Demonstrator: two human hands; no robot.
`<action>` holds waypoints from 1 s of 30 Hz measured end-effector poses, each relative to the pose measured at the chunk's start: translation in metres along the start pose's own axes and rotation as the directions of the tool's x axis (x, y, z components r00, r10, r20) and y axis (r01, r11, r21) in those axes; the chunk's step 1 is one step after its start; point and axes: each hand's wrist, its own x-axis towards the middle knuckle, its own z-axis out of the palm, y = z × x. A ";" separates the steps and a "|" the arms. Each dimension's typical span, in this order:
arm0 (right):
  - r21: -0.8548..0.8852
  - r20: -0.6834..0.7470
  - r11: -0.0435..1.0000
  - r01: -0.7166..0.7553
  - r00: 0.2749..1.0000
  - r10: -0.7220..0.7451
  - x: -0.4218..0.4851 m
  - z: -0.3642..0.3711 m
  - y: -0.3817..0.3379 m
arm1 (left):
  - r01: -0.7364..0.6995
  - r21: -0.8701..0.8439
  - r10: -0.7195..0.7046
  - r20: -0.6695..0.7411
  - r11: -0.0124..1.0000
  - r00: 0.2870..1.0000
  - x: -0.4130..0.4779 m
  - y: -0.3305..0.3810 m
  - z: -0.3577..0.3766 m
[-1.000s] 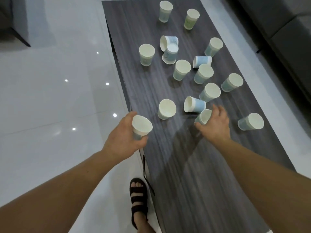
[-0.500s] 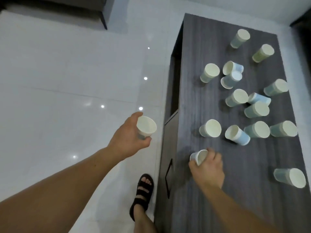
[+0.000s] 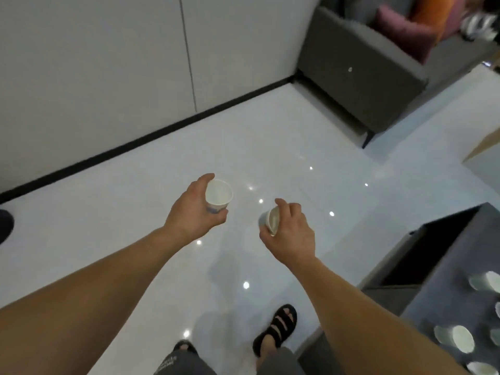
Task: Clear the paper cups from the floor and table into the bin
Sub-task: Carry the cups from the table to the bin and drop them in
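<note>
White upright cup (image 3: 218,196) is gripped by the left hand (image 3: 193,215), tilted cup (image 3: 272,222) by the right hand (image 3: 293,235); more cups (image 3: 454,338) lie on the table (image 3: 476,253) at lower right; no bin shows, so much is left.

Seven paper cups: one left-hand cup (image 3: 218,196) gripped by the left hand (image 3: 193,216), one right-hand cup (image 3: 272,221) gripped by the right hand (image 3: 293,234), and five table cups (image 3: 454,339) at the near right, some cut by the frame edge. Two hands. One dark table (image 3: 476,244). Two black sandals (image 3: 274,328), near. One grey sofa (image 3: 359,71), far right, with one purple cushion (image 3: 400,31).
</note>
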 end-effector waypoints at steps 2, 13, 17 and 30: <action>-0.004 0.068 0.993 0.117 0.991 -0.116 -0.004 0.002 -0.073 | 0.081 -0.010 -0.082 -0.111 0.997 0.990 -0.032 -0.033 -0.071; 0.103 0.364 0.768 0.633 0.694 -0.621 -0.022 0.062 -0.363 | 0.428 -0.198 -0.462 -0.550 0.882 0.696 -0.163 -0.184 -0.295; 0.149 0.366 0.674 0.723 0.593 -0.717 -0.001 0.088 -0.441 | 0.474 -0.209 -0.488 -0.633 0.855 0.601 -0.165 -0.215 -0.339; 0.207 0.480 0.475 0.855 0.334 -0.811 0.043 0.177 -0.660 | 0.637 -0.366 -0.662 -0.680 0.679 0.316 -0.165 -0.338 -0.443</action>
